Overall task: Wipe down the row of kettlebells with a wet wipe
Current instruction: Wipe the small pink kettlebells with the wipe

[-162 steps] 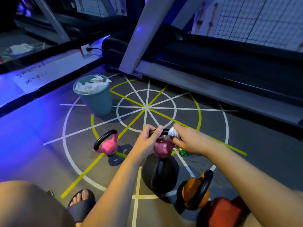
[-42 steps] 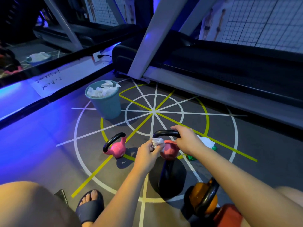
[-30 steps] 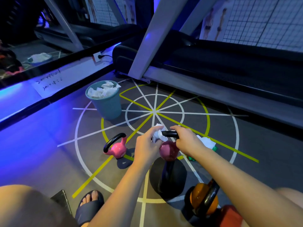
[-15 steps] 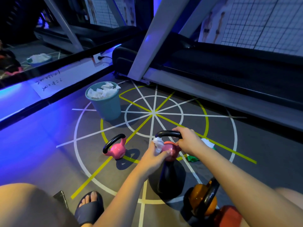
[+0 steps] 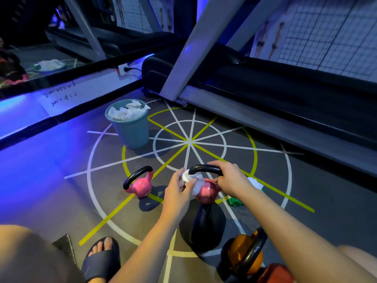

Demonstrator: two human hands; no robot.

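A pink kettlebell point(image 5: 206, 192) with a black handle is lifted above the floor. My right hand point(image 5: 229, 180) grips the right end of that handle. My left hand point(image 5: 178, 190) pinches a white wet wipe point(image 5: 193, 180) against the handle's left end and the ball's upper left side. A second pink kettlebell point(image 5: 139, 185) stands on the floor to the left. Below the lifted one stands a large black kettlebell point(image 5: 202, 225), then an orange kettlebell point(image 5: 244, 256) and a red kettlebell point(image 5: 275, 274) at the lower right.
A teal bin point(image 5: 129, 127) full of used wipes stands at the back left. A green wipe packet point(image 5: 236, 201) with white wipes lies behind my right wrist. A treadmill point(image 5: 265, 92) runs along the back. My sandalled foot point(image 5: 100, 258) is at the bottom left.
My left hand has moved the wipe from the ball's left side up to the left end of the handle. My right hand keeps its grip on the handle.
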